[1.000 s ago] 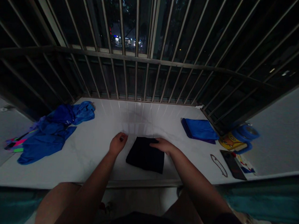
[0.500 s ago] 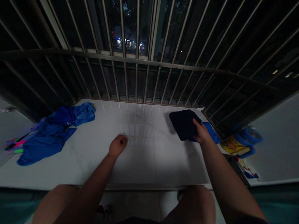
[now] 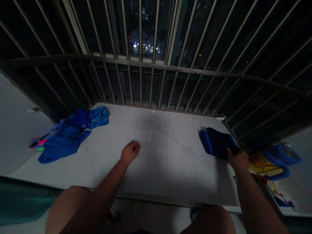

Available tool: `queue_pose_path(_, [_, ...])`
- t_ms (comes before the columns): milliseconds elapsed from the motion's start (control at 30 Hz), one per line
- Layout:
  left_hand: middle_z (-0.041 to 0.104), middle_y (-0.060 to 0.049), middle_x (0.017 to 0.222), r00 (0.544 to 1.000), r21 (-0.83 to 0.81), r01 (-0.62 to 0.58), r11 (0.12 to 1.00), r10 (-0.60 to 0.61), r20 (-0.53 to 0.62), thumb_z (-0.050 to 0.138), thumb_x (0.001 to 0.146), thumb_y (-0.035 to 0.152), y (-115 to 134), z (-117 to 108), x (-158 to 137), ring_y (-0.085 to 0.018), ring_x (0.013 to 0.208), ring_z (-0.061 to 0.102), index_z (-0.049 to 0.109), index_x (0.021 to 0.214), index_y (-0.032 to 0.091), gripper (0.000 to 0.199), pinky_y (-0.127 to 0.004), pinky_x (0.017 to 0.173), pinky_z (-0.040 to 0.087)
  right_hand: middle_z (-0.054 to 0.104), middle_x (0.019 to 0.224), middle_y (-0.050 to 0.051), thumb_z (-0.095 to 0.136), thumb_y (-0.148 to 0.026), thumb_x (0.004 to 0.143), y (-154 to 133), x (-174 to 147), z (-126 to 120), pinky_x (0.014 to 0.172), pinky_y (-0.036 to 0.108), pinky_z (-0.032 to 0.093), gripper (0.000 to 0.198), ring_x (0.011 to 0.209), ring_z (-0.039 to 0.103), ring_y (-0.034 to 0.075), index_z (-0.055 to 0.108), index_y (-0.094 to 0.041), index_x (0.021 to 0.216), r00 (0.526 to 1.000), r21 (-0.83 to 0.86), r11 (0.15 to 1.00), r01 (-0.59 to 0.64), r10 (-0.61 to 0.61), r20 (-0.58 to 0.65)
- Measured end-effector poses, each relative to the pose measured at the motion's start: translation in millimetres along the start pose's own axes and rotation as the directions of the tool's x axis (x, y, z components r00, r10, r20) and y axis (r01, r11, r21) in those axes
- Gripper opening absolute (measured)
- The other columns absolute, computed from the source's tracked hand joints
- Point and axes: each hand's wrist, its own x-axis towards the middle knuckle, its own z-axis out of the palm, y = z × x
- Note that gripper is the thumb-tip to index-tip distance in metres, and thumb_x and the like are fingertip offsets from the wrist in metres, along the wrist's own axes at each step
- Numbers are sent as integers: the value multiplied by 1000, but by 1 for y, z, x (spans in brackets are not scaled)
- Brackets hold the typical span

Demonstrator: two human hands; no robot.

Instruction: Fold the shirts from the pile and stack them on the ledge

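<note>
My right hand (image 3: pixel 239 160) grips the near right edge of a folded dark navy cloth (image 3: pixel 218 142), thumb on top and the other fingers mostly hidden. The cloth lies over folded blue cloth (image 3: pixel 205 142), whose edges show at its left and right. Over the middle of the white ledge, my left hand (image 3: pixel 130 152) is curled into a loose fist with nothing visible in it. Farther left lies a rumpled heap of blue clothes (image 3: pixel 63 144), with some bright multicoloured fabric at its outer end.
Metal bars (image 3: pixel 158 66) fence the window behind the white tiled ledge (image 3: pixel 148 175). By the right wall stand a blue and yellow container (image 3: pixel 267 165) and a printed white item (image 3: pixel 282 195). My knees are at the ledge's front edge.
My right hand has moved right and brought the navy cloth down onto the folded blue cloth. The left hand keeps its curled shape. The view has shifted slightly.
</note>
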Motion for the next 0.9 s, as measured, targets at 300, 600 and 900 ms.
queue_pose_path(300, [76,-6,98,1000,49,-17,999,16,23,63,106,24,6,-6,-3,-19,85,70,74,98,20,14,-38,83,59,79,111,17,56,-55,98,-62,-198,44,92,57,61,37,102,76,39,71,-25,112,913,187,962,198,-251,322])
queue_pose_path(600, [76,-10,118,1000,174,21,985,-17,-25,64,98,19,-19,-62,-2,-25,109,74,76,110,19,17,-38,100,59,76,122,21,51,-45,106,-95,-243,59,107,57,56,35,116,71,37,71,-19,120,895,117,928,354,-373,244])
queue_pose_path(900, [62,-31,146,779,331,608,722,-462,-424,63,93,36,-126,-227,-22,-61,141,49,73,125,8,43,-78,105,47,77,130,22,49,-42,108,-93,-246,63,111,57,56,42,122,71,37,76,-16,126,886,80,921,381,-388,254])
